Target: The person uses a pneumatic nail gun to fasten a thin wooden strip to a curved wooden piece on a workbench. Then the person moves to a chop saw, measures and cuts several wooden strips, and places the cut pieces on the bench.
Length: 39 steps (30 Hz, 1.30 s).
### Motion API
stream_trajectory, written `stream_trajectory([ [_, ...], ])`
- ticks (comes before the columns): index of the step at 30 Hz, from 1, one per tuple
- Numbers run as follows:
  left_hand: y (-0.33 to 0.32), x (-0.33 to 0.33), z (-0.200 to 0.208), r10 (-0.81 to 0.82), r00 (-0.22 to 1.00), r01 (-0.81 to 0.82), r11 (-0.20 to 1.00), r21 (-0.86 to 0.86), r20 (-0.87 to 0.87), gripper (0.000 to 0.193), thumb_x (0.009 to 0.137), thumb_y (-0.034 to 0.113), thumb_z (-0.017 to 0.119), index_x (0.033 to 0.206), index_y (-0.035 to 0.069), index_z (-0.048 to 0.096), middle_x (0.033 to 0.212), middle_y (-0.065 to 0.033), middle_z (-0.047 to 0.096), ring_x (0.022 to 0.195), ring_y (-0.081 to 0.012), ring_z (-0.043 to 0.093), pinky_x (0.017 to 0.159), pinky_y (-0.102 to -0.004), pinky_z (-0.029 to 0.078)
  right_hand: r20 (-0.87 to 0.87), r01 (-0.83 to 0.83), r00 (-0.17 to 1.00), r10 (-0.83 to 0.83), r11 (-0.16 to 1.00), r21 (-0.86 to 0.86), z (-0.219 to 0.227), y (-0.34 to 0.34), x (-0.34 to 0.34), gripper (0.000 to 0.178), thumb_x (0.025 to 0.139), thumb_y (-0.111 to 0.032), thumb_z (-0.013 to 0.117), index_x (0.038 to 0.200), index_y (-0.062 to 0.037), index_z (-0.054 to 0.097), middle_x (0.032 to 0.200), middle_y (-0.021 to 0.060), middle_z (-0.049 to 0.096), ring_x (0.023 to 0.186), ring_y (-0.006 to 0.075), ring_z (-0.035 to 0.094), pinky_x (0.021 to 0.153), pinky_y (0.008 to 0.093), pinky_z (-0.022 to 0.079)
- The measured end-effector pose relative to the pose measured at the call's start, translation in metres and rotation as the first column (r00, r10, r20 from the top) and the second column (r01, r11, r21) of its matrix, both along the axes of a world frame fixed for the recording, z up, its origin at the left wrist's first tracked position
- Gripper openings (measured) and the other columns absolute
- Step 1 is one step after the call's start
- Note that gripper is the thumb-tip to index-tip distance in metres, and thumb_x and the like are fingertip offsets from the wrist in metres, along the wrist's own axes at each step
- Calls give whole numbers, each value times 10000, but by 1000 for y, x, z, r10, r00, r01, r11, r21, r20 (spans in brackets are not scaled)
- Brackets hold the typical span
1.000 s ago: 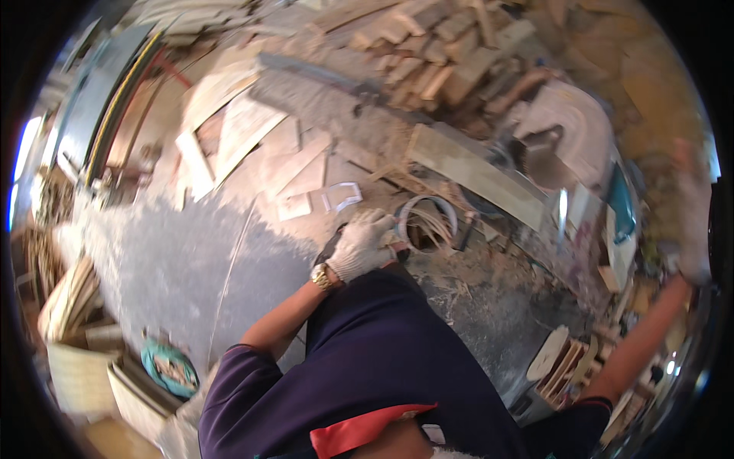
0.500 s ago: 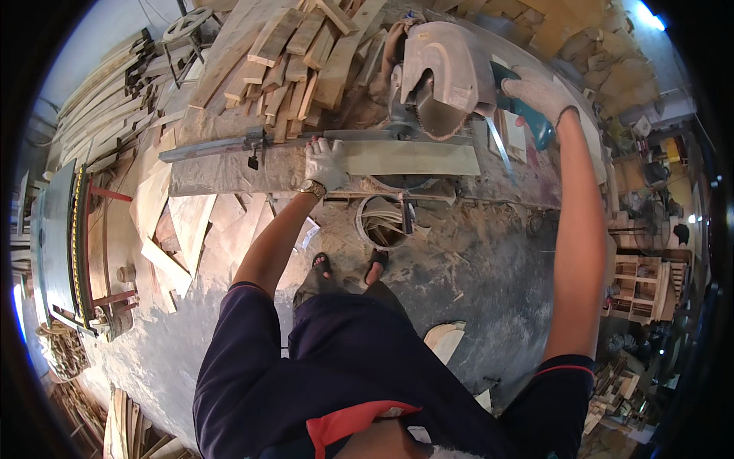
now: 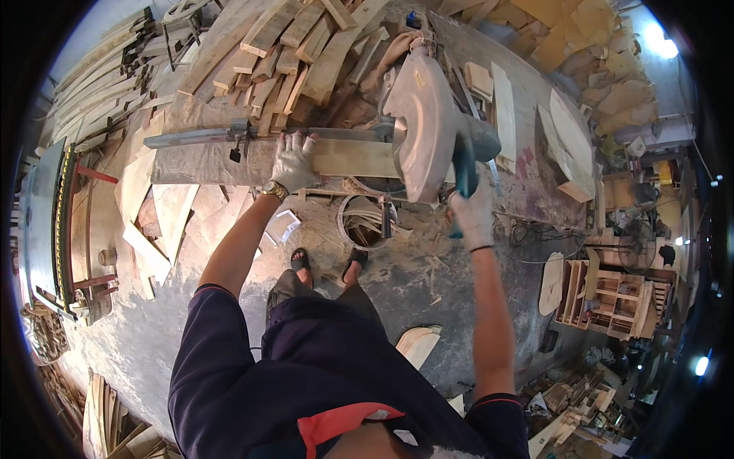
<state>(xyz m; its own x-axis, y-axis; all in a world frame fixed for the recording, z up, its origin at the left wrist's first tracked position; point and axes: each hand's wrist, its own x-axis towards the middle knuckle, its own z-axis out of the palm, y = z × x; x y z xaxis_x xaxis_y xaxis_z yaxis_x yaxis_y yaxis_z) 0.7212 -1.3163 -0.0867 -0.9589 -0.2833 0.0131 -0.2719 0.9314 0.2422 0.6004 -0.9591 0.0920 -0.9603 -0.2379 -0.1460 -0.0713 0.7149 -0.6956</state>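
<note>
My left hand [image 3: 294,162], in a pale glove, lies on the left end of a wooden board [image 3: 358,158], fingers stretched out toward the metal fence [image 3: 187,139]. The board rests along that fence, and its right end meets the saw head. My right hand [image 3: 472,216], also gloved, is closed round the green handle [image 3: 464,172] of a miter saw [image 3: 424,115]. The saw's grey guard is lowered over the board and hides most of the blade and the point where it meets the wood.
Stacked wood offcuts [image 3: 306,38] lie behind the fence. Below the bench's front edge stands a round bin [image 3: 367,222] with scraps in it. Loose boards [image 3: 566,145] lie on the bench at right. A wooden crate [image 3: 612,294] stands on the floor at right.
My right hand has pulled the saw head down and toward me, from raised to over the board. My left hand stays on the board. The whole view has shifted slightly.
</note>
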Motion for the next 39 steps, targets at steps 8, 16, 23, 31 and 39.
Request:
stream_trajectory([
  [8,28,-24,0,72,995,-78,993,93,62,1387,659,670,879,1689,364,2,1597,-461,226,1501,-575,289,1254,-574,250,-29,59,998,-62,995,-75,-73,23,12,343,786,-123,666,1110,-19,619,910,128,712,739,252,662,728,394,537],
  [16,26,-26,-3,83,994,-87,994,68,65,1394,654,744,845,1685,375,-17,1610,-443,230,1499,-554,313,1251,-559,260,-31,63,997,-65,995,-77,-78,25,11,308,791,-146,670,1069,-20,620,843,109,650,677,252,604,663,413,502],
  [23,28,-25,-2,87,996,-89,992,92,21,1391,629,697,886,1687,358,49,1583,-464,257,1484,-577,315,1245,-562,273,-98,65,993,-64,998,5,-78,28,10,403,790,-185,688,1139,-1,608,848,133,626,658,271,578,645,436,492],
  [31,27,-28,-5,86,996,-87,994,59,31,1394,635,719,864,1691,351,33,1580,-459,280,1495,-538,332,1234,-566,275,-124,78,989,-80,997,-18,-88,30,11,392,799,-217,704,1119,-7,617,855,130,626,707,289,602,677,450,499],
  [39,25,-28,-8,79,995,-82,995,57,65,1401,640,735,854,1690,350,10,1583,-452,280,1502,-533,323,1236,-569,264,-130,84,987,-90,995,-48,-93,32,15,361,817,-239,705,1087,-12,631,871,128,651,717,290,621,675,453,505],
])
